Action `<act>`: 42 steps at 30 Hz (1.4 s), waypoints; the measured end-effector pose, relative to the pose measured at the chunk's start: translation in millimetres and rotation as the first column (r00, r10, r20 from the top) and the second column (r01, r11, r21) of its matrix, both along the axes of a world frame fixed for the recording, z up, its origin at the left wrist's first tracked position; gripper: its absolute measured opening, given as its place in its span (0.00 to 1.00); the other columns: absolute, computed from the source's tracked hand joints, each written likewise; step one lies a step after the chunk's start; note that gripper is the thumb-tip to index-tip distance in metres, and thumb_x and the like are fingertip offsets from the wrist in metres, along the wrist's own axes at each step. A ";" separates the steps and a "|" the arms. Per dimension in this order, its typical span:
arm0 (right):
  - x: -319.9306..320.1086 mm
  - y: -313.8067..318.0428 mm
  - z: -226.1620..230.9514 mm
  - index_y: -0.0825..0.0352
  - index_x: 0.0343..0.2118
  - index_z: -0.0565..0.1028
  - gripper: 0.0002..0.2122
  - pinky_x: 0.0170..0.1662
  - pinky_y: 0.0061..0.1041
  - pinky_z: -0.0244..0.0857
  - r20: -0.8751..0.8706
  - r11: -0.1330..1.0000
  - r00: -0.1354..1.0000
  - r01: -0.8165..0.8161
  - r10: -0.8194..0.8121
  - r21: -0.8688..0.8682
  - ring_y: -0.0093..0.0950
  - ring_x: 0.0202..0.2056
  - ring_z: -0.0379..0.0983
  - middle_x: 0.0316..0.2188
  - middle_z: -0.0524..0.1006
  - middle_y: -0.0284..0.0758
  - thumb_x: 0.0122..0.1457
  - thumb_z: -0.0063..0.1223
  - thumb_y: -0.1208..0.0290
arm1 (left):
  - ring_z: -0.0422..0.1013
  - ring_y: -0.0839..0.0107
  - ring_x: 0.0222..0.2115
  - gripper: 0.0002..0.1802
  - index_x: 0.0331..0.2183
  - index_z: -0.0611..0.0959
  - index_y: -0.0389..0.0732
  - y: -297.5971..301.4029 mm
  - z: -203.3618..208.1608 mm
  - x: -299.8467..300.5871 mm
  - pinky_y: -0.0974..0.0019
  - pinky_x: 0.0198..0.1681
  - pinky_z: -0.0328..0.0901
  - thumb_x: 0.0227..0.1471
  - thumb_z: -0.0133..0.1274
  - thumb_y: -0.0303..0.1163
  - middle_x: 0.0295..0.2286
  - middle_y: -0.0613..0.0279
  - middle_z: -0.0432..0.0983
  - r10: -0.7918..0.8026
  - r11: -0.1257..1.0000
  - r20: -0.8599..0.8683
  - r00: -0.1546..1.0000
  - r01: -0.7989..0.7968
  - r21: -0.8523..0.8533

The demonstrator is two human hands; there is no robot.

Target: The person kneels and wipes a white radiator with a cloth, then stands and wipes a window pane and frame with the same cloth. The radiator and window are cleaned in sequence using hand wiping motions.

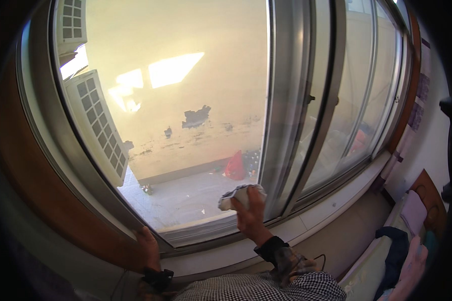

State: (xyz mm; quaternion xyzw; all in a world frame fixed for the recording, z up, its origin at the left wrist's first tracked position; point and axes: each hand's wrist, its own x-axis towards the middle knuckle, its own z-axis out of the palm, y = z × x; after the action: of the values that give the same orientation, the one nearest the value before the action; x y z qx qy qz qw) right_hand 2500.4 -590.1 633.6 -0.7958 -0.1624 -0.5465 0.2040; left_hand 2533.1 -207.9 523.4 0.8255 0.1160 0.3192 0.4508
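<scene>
My right hand (251, 210) is closed on a folded white cloth (231, 198) with a darker ruffled edge. It holds the cloth up at the lower right part of the window pane (186, 150), close to the metal upright. Whether the cloth touches the glass I cannot tell. Lower down to the left, my left hand (148, 246) grips the brown wooden window casing (98, 236) at its bottom corner. Some of its fingers are hidden.
Sliding metal frames (291, 115) stand to the right, above a pale sill (316, 213). Outside are air-conditioner units (98, 123), a stained wall and a red bag (235, 165). Clothes (394, 251) lie on a bed at lower right.
</scene>
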 end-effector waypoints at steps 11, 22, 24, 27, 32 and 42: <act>46.2 -57.4 105.1 0.66 0.59 0.74 0.21 0.67 0.51 0.50 0.194 0.934 0.955 0.155 -0.226 0.322 0.55 0.66 0.57 0.65 0.61 0.56 0.61 0.51 0.76 | 0.67 0.58 0.53 0.43 0.62 0.57 0.26 -82.0 -18.1 6.6 0.58 0.59 0.59 0.64 0.55 0.48 0.52 0.45 0.70 -0.204 0.927 0.194 0.960 0.253 -0.278; 11.7 -22.6 72.3 0.57 0.54 0.80 0.22 0.66 0.51 0.49 -0.030 0.988 0.990 0.134 -0.136 -0.070 0.53 0.66 0.57 0.65 0.62 0.53 0.55 0.55 0.78 | 0.71 0.62 0.39 0.25 0.52 0.65 0.33 -167.9 14.0 -2.7 0.57 0.44 0.66 0.67 0.50 0.44 0.39 0.50 0.73 -0.403 0.841 0.252 0.880 0.464 -0.278; 25.5 -50.2 118.1 0.61 0.58 0.76 0.26 0.66 0.53 0.49 0.120 0.991 0.984 0.128 -0.131 0.032 0.56 0.66 0.56 0.66 0.61 0.55 0.53 0.53 0.81 | 0.71 0.62 0.37 0.22 0.50 0.66 0.34 -172.9 15.5 -1.9 0.57 0.42 0.66 0.67 0.49 0.42 0.37 0.51 0.73 -0.459 0.827 0.245 0.854 0.512 -0.234; 42.0 -58.2 155.4 0.63 0.61 0.74 0.28 0.66 0.52 0.50 0.182 0.969 0.971 0.112 -0.155 0.222 0.57 0.66 0.56 0.67 0.58 0.57 0.53 0.54 0.81 | 0.71 0.61 0.36 0.20 0.49 0.67 0.34 -176.3 19.7 -0.3 0.57 0.42 0.66 0.68 0.48 0.41 0.35 0.51 0.74 -0.550 0.784 0.246 0.798 0.595 -0.175; 26.3 20.9 75.1 0.60 0.51 0.81 0.17 0.63 0.50 0.54 0.056 0.995 0.997 0.048 -0.043 -0.092 0.49 0.62 0.64 0.61 0.68 0.49 0.58 0.55 0.77 | 0.72 0.58 0.36 0.19 0.47 0.69 0.34 -183.7 21.4 1.1 0.56 0.42 0.67 0.68 0.48 0.41 0.36 0.48 0.75 -0.555 0.790 0.236 0.798 0.594 -0.151; 34.1 -23.4 149.0 0.55 0.59 0.76 0.24 0.65 0.54 0.47 0.045 0.974 0.978 0.209 -0.206 -0.088 0.52 0.67 0.57 0.65 0.63 0.53 0.59 0.52 0.76 | 0.74 0.46 0.37 0.18 0.49 0.71 0.34 -164.8 17.9 3.7 0.54 0.42 0.68 0.68 0.48 0.39 0.37 0.43 0.77 -0.622 0.764 0.178 0.763 0.641 -0.076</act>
State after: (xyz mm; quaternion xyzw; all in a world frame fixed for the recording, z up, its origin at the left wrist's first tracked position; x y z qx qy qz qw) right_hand 2534.5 -613.5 782.7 -0.8071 -0.1069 -0.5708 0.1060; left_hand 2536.7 -372.7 541.3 0.7597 -0.1804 0.1980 0.5926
